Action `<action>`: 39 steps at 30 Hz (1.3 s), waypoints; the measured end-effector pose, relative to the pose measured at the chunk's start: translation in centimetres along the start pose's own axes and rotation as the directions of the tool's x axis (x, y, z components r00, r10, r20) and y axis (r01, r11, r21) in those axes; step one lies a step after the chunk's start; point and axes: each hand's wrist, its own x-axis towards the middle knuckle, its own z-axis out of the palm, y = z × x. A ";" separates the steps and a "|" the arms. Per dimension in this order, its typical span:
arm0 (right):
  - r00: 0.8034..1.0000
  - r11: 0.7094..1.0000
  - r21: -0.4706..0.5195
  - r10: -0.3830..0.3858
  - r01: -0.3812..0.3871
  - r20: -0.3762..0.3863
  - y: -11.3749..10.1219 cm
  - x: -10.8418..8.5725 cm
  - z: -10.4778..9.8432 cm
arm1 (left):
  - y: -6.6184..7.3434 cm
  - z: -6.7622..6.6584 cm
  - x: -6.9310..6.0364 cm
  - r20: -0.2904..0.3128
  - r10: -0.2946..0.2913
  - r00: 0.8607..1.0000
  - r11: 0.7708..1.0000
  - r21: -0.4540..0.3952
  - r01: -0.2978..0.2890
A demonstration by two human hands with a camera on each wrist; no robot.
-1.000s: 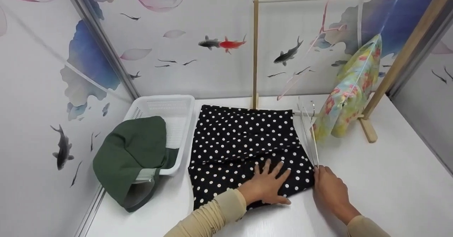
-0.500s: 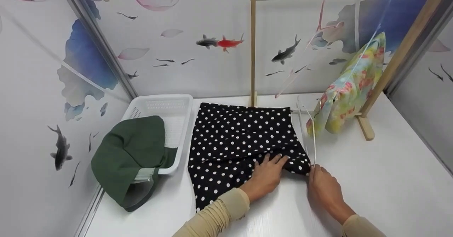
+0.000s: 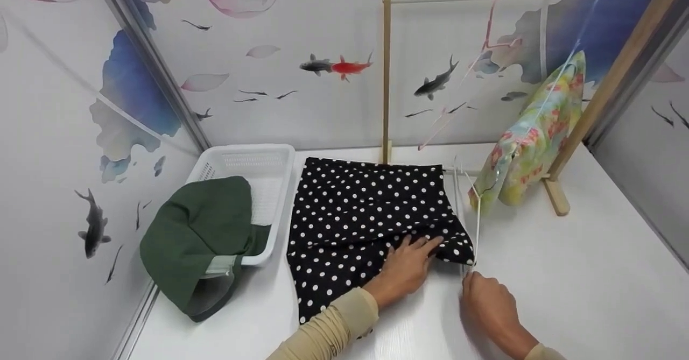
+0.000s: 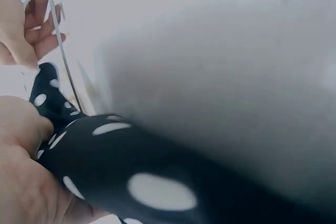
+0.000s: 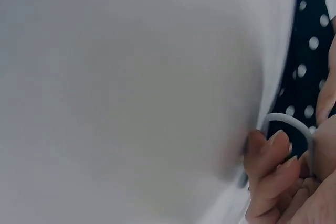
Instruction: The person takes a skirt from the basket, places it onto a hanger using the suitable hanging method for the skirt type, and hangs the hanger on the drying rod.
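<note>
Head view: black, white-dotted cloth (image 3: 366, 204) lies creased on the table (image 3: 576, 274), left hand (image 3: 403, 271) upon it, grip indeterminable. Left wrist: the cloth forms a rounded fold. Right wrist: right hand (image 5: 275, 182) gripping a white hanger (image 5: 291, 117).

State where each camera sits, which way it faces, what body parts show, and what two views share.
Head: on the head, facing forward and down at the dotted cloth, basket and rack; left hand, right hand and sleeves show.
Left wrist: on that wrist, looking over the dotted cloth toward the white hanger; left hand lower left, right hand upper left.
Right wrist: on that wrist, facing a blurred pale surface; right hand lower right.
Both wrist views show the hanger's bend.
</note>
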 end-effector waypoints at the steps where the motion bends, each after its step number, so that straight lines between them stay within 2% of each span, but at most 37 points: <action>1: 1.000 1.000 -0.017 -0.015 0.015 0.013 -0.1 -0.1 0.0 | 0.0 0.0 0.0 -0.003 0.000 1.000 1.000 -0.008 0.000; 6: 0.998 0.994 -0.083 -0.068 0.067 -0.012 -0.4 0.5 0.2 | 0.1 0.0 0.1 0.038 0.029 0.999 1.000 -0.007 -0.028; 12: 0.994 0.995 -0.068 -0.078 0.072 -0.080 -0.1 1.9 0.7 | 0.0 0.2 0.0 0.102 0.053 0.993 0.998 0.026 -0.056; 16: 0.992 0.995 -0.053 -0.090 0.085 -0.086 0.3 2.0 0.7 | -0.2 0.2 0.0 0.104 0.076 0.992 0.997 0.004 -0.077; 24: 0.996 0.996 -0.067 -0.065 0.060 -0.068 0.2 0.5 0.6 | -0.5 0.1 -0.1 0.074 0.123 0.990 0.992 -0.026 -0.122; 26: 0.996 0.995 -0.091 -0.054 0.047 -0.066 0.3 0.3 0.5 | -0.5 -0.2 -0.3 0.098 0.126 0.987 0.992 -0.025 -0.124; 29: 0.997 0.990 -0.135 -0.043 0.035 -0.060 0.5 0.3 0.4 | -0.5 -0.8 -0.3 0.178 0.126 0.976 0.992 -0.010 -0.127; 30: 0.996 0.989 -0.142 -0.042 0.031 -0.073 0.6 0.3 0.5 | -0.5 -1.1 -0.2 0.187 0.126 0.974 0.992 -0.006 -0.128; 32: 0.994 0.987 -0.157 -0.052 0.036 -0.097 0.6 0.4 0.6 | -0.6 -1.7 0.3 0.155 0.119 0.981 0.993 -0.011 -0.119; 33: 0.992 0.985 -0.165 -0.065 0.047 -0.108 0.5 0.4 0.7 | -0.8 -2.0 0.8 0.115 0.110 0.987 0.994 -0.009 -0.110; 35: 0.987 0.985 -0.162 -0.083 0.061 -0.136 0.3 0.5 0.9 | -1.2 -2.4 1.9 -0.010 0.087 0.996 0.996 0.010 -0.087; 37: 0.984 0.985 -0.157 -0.093 0.069 -0.149 0.1 0.5 1.1 | -1.9 -2.7 3.2 -0.126 0.060 0.990 0.997 0.054 -0.053; 39: 0.984 0.986 -0.156 -0.090 0.066 -0.154 0.0 0.4 1.2 | -2.5 -2.7 4.4 -0.178 0.026 0.984 0.993 0.118 -0.005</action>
